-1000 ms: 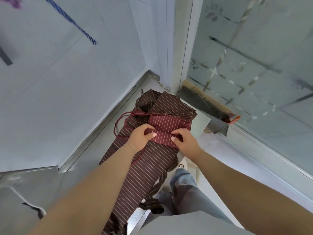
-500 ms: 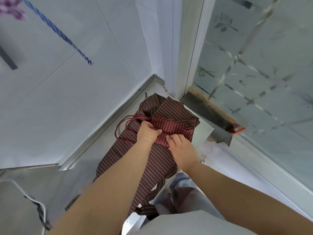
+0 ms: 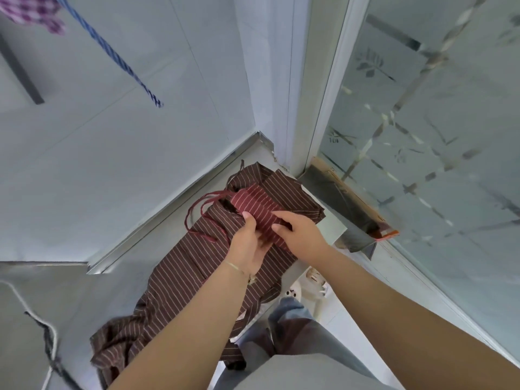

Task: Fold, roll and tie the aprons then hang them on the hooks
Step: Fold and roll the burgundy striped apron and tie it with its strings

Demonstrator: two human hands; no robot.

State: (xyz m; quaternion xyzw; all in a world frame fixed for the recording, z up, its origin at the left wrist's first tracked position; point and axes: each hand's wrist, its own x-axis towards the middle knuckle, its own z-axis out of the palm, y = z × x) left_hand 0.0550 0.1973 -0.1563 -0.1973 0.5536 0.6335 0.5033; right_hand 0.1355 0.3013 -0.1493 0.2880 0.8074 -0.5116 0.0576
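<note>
Red apron [image 3: 257, 207]: folded, frame centre, atop brown apron [image 3: 180, 266] on desk [image 3: 157, 237] | left hand [image 3: 247, 246]: fingers curled on red apron's near edge | right hand [image 3: 301, 235]: gripping same fold | red ties [image 3: 197, 209]: looped left.

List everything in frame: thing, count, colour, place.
red apron: 1, red with pale stripes, folded, on top of the brown aprons, held by both hands
brown aprons: a pile, count unclear, brown with pale stripes, on the counter
red strap: 1 loop, dark red, left of the red apron
counter: 1, grey metal, in the wall corner
checked cloth: 1, purple and white, top left
striped strap: 1, blue and white, hanging top left
glass panel: 1, frosted, right
left hand: 1, fingers curled on the red apron's near edge
right hand: 1, gripping the red apron
</note>
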